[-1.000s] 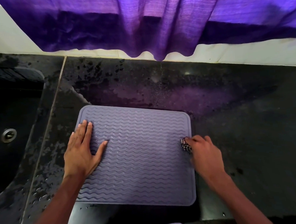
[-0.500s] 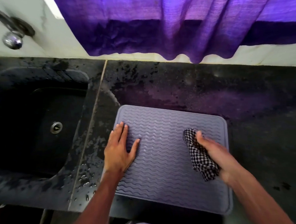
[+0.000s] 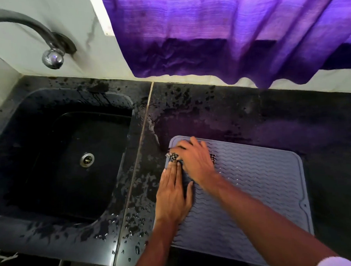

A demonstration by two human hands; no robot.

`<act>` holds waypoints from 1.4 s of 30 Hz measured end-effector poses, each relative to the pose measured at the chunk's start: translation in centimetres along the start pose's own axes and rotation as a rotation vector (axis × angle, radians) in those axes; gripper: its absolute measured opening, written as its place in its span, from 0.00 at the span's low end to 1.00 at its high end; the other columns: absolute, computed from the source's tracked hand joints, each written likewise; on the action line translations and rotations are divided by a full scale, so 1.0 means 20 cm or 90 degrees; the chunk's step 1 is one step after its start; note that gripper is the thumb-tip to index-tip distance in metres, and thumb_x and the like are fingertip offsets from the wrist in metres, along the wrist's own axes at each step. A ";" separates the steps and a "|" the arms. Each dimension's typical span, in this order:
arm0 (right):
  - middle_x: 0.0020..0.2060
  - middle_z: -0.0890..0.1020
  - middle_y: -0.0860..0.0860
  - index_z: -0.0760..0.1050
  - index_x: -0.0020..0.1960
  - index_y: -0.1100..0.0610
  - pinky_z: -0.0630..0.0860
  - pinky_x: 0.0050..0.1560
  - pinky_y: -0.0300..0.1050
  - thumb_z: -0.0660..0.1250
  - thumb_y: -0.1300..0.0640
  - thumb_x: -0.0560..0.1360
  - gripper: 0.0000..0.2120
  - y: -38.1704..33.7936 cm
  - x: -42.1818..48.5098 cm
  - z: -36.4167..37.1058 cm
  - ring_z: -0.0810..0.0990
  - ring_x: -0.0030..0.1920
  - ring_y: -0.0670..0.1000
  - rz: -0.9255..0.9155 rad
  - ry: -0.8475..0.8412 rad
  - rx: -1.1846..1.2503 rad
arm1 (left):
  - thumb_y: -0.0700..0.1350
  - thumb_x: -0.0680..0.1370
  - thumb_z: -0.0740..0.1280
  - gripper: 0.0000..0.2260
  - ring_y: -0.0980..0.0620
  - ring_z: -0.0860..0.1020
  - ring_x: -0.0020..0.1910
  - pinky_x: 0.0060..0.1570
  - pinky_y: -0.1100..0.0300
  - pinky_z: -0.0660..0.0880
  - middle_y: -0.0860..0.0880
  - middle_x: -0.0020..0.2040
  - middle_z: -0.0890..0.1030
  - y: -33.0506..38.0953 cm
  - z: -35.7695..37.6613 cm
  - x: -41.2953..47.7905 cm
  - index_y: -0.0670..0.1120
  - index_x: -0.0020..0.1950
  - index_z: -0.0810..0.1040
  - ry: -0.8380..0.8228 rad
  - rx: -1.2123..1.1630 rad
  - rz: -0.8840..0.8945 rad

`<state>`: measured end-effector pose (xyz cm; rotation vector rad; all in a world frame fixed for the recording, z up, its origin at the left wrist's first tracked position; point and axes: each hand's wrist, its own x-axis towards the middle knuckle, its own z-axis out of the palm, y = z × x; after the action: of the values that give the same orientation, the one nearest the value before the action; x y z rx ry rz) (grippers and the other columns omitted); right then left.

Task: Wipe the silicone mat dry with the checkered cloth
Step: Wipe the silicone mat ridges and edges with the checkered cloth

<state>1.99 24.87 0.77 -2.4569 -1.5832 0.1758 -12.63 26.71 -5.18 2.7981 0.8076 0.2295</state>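
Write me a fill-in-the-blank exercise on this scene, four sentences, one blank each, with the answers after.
1. The right hand presses the checkered ____ onto the mat.
2. The left hand lies flat on the mat's ____ edge, nearest the sink.
3. The curtain hanging above the counter is ____ in colour.
4. The tap is mounted on the wall above the ____.

Missing words: cloth; left; purple; sink
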 end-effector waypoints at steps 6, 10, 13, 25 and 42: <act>0.48 0.81 0.47 0.81 0.53 0.46 0.74 0.40 0.50 0.73 0.63 0.65 0.20 0.09 -0.06 -0.05 0.78 0.50 0.56 -0.057 -0.009 -0.109 | 0.57 0.85 0.53 0.30 0.43 0.65 0.79 0.77 0.50 0.58 0.38 0.79 0.66 0.00 0.00 0.00 0.35 0.78 0.66 -0.012 -0.004 0.000; 0.46 0.82 0.46 0.82 0.52 0.46 0.75 0.40 0.50 0.74 0.61 0.64 0.19 0.22 -0.19 -0.13 0.79 0.49 0.56 -0.033 -0.032 -0.159 | 0.56 0.83 0.55 0.31 0.43 0.66 0.78 0.75 0.50 0.59 0.38 0.79 0.65 0.00 -0.01 0.01 0.35 0.77 0.67 -0.007 -0.005 0.003; 0.45 0.82 0.46 0.82 0.50 0.46 0.75 0.37 0.48 0.77 0.63 0.57 0.23 0.33 -0.30 -0.20 0.79 0.46 0.56 0.039 -0.071 -0.200 | 0.56 0.83 0.55 0.30 0.43 0.65 0.79 0.76 0.50 0.59 0.39 0.79 0.65 0.00 0.00 0.00 0.36 0.78 0.66 0.000 -0.015 0.004; 0.62 0.75 0.44 0.73 0.66 0.44 0.73 0.44 0.49 0.62 0.64 0.75 0.23 -0.05 -0.04 -0.20 0.70 0.59 0.54 0.065 -0.079 -0.043 | 0.58 0.85 0.51 0.32 0.44 0.61 0.80 0.78 0.51 0.55 0.39 0.81 0.61 0.00 0.00 0.00 0.36 0.80 0.61 -0.024 -0.042 -0.005; 0.52 0.81 0.47 0.79 0.61 0.50 0.76 0.35 0.50 0.76 0.66 0.59 0.31 0.62 -0.71 -0.23 0.76 0.46 0.57 0.172 -0.062 -0.262 | 0.60 0.83 0.56 0.33 0.44 0.64 0.79 0.77 0.50 0.59 0.39 0.80 0.63 -0.02 0.03 -0.01 0.36 0.79 0.65 0.028 -0.030 0.009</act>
<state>8.01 6.42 2.12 -3.0210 -1.4336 0.0095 -12.77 26.85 -5.81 2.7645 0.7826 0.3087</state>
